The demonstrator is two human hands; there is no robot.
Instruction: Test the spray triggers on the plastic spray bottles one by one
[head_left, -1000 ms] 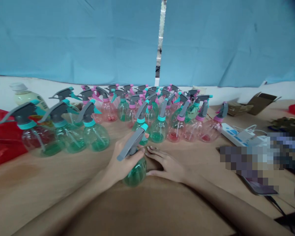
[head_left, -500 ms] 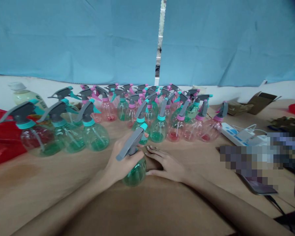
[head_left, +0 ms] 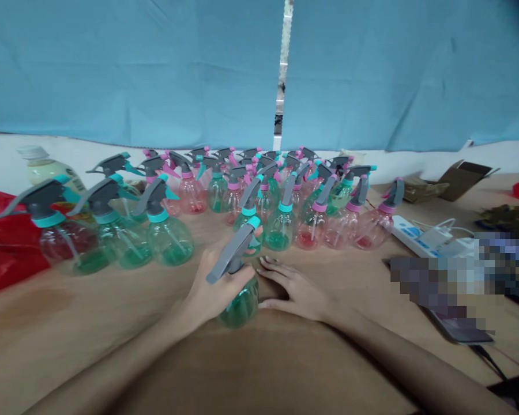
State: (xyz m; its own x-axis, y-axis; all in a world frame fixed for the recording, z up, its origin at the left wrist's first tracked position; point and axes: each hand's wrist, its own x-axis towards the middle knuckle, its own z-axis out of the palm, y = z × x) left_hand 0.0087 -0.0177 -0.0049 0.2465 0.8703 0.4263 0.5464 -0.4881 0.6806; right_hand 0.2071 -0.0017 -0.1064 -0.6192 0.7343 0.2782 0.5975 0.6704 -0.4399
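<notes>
My left hand [head_left: 218,282] is wrapped round the neck of a green spray bottle [head_left: 241,305] with a grey trigger head and a turquoise nozzle. The bottle stands tilted a little on the table, its nozzle pointing away from me. Beside it on the right, my right hand [head_left: 292,286] lies flat on the tabletop, fingers spread and holding nothing. Just beyond my hands stand more spray bottles, among them a green one with a turquoise collar [head_left: 280,229] and a pink-collared one with reddish liquid [head_left: 310,230]. My left hand hides part of the held bottle's neck.
Several green spray bottles [head_left: 169,242] stand at the left, near a red plastic bag [head_left: 8,248]. A white-capped bottle [head_left: 47,167] is behind them. To the right are a white power strip [head_left: 415,236], a phone [head_left: 462,328], cables and an opened cardboard box [head_left: 465,181].
The whole view has shifted very slightly. Both hands and the held spray bottle stay in almost the same place.
</notes>
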